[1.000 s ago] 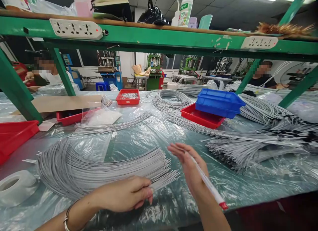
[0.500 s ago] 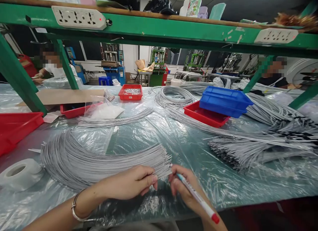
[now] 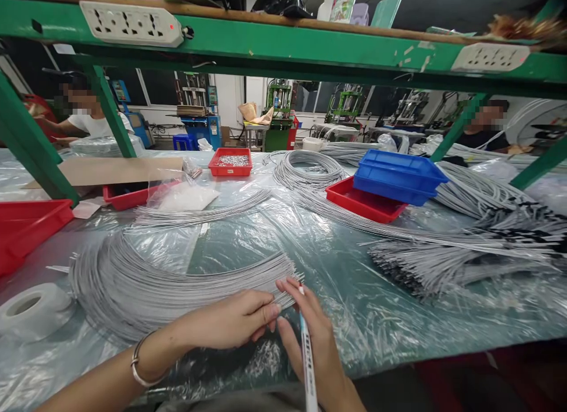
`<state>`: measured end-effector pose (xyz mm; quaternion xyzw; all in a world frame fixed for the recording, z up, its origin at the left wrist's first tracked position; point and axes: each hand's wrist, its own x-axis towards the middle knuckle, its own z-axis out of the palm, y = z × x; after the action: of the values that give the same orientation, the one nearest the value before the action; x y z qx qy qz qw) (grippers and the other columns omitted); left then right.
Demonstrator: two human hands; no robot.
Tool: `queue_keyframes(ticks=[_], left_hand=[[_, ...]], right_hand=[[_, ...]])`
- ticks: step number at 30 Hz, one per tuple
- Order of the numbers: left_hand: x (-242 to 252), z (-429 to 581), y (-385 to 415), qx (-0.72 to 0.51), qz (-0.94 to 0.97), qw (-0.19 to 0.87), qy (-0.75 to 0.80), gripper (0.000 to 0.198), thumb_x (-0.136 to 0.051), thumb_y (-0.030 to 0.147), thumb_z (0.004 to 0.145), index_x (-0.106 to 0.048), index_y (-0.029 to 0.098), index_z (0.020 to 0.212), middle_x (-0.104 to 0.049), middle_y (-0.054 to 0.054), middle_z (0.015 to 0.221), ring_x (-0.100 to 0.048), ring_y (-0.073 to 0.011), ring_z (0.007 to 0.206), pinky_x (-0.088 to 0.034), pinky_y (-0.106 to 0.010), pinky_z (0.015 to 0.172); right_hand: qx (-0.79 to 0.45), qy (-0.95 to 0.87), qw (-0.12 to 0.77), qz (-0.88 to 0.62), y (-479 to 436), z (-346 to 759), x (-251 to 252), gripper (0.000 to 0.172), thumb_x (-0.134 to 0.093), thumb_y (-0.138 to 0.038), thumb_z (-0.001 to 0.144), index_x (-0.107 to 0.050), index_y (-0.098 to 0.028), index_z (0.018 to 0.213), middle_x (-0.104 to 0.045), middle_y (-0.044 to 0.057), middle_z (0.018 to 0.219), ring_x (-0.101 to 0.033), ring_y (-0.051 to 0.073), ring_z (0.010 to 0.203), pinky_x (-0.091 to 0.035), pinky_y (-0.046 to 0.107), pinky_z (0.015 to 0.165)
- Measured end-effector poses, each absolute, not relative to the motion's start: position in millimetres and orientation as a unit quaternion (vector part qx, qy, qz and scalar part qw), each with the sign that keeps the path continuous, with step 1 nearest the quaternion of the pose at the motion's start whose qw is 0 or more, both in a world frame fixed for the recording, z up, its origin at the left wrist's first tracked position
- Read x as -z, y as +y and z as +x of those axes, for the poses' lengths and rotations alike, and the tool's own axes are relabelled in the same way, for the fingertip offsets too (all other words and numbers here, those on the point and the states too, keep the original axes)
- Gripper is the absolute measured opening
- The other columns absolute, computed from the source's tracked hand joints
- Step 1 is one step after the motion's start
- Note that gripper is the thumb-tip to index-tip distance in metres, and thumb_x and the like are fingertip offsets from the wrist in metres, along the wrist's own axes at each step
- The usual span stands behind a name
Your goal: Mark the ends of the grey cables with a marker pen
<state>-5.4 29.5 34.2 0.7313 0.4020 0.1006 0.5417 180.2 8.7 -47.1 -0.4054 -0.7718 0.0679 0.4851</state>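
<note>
Along the near side of the plastic-covered worktop [image 3: 398,323], pinching a curved bundle of grey wires [image 3: 177,282] near its right end with the left hand [image 3: 233,318]; holding a pen [image 3: 306,347] in the right hand [image 3: 322,341], with fingers loosely spread.

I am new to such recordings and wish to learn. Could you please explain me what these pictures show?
No robot here: a person works bare-handed. Every picture comes from one camera worn on that person's head, looking forward and down. The left hand lies at a curved bundle of grey wires; whether it grips any is hidden. The right hand holds a white pen near the bundle's end. On the plastic-covered table also lie a pale roll, a red tray of small parts and some blue trays.
</note>
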Motion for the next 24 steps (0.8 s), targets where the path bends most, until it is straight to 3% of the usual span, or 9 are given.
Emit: queue_keyframes(ticks=[4,9,11,13,15,16,19,24], left_hand=[[-32,-4,31,-0.122,0.733,0.541,0.393,0.047,-0.031,0.056,0.097,-0.045,0.017,0.074,-0.042,0.004,0.062,-0.037,-0.0101,0.054,-0.034,-0.024,0.056],[-32,-4,31,-0.143,0.731,0.542,0.388,0.041,-0.033,0.051,0.099,-0.048,0.017,0.080,-0.042,0.004,0.064,-0.037,-0.0106,0.056,-0.033,-0.024,0.056],[-34,-3,30,-0.144,0.733,0.534,0.396,0.038,-0.034,0.046,0.099,-0.048,0.017,0.077,-0.043,0.004,0.063,-0.038,-0.0105,0.056,-0.033,-0.024,0.057],[-37,-1,29,-0.129,0.744,0.529,0.387,0.036,-0.036,0.039,0.098,-0.050,0.017,0.074,-0.044,0.004,0.061,-0.040,-0.0105,0.056,-0.034,-0.024,0.058],[-38,1,29,-0.105,0.753,0.541,0.361,0.033,-0.039,0.034,0.096,-0.054,0.016,0.073,-0.047,0.003,0.059,-0.043,-0.0107,0.056,-0.036,-0.024,0.059],[-39,2,28,-0.093,0.753,0.551,0.347,0.031,-0.040,0.032,0.095,-0.056,0.016,0.073,-0.049,0.003,0.058,-0.044,-0.0109,0.056,-0.037,-0.024,0.060],[-39,4,28,-0.065,0.749,0.574,0.325,0.022,-0.044,0.027,0.089,-0.059,0.016,0.077,-0.052,0.002,0.058,-0.045,-0.0115,0.055,-0.037,-0.024,0.059],[-38,3,32,-0.021,0.766,0.568,0.301,0.022,-0.043,0.026,0.087,-0.061,0.018,0.077,-0.052,0.002,0.057,-0.045,-0.0120,0.055,-0.036,-0.024,0.057]], right_hand=[[-0.031,-0.778,0.485,-0.399,6,178,41,0.054,-0.051,-0.020,0.094,-0.036,-0.020,0.146,-0.059,0.011,0.130,-0.048,0.026,0.128,-0.048,0.042,0.101],[-0.091,-0.791,0.471,-0.381,5,181,34,0.051,-0.055,-0.023,0.092,-0.044,-0.020,0.142,-0.061,0.010,0.129,-0.050,0.027,0.127,-0.046,0.040,0.103],[-0.158,-0.743,0.494,-0.422,7,183,33,0.038,-0.053,-0.030,0.093,-0.054,-0.018,0.130,-0.064,0.012,0.122,-0.059,0.026,0.115,-0.048,0.038,0.097],[-0.281,-0.719,0.475,-0.422,10,186,30,0.031,-0.051,-0.045,0.093,-0.063,-0.017,0.100,-0.070,0.009,0.090,-0.067,0.021,0.082,-0.053,0.031,0.076],[-0.425,-0.712,0.414,-0.376,13,189,25,0.050,-0.046,-0.062,0.090,-0.057,-0.017,0.072,-0.056,0.001,0.055,-0.054,0.013,0.049,-0.043,0.023,0.050],[-0.482,-0.706,0.380,-0.354,14,189,22,0.056,-0.043,-0.068,0.088,-0.053,-0.017,0.066,-0.047,-0.003,0.047,-0.044,0.010,0.041,-0.035,0.021,0.043],[-0.544,-0.697,0.319,-0.341,15,189,12,0.058,-0.047,-0.069,0.087,-0.049,-0.017,0.060,-0.038,-0.005,0.043,-0.032,0.006,0.037,-0.023,0.019,0.038],[-0.474,-0.751,0.281,-0.363,16,187,9,0.050,-0.047,-0.047,0.094,-0.054,-0.015,0.056,-0.042,-0.004,0.045,-0.035,0.007,0.044,-0.025,0.020,0.043]])
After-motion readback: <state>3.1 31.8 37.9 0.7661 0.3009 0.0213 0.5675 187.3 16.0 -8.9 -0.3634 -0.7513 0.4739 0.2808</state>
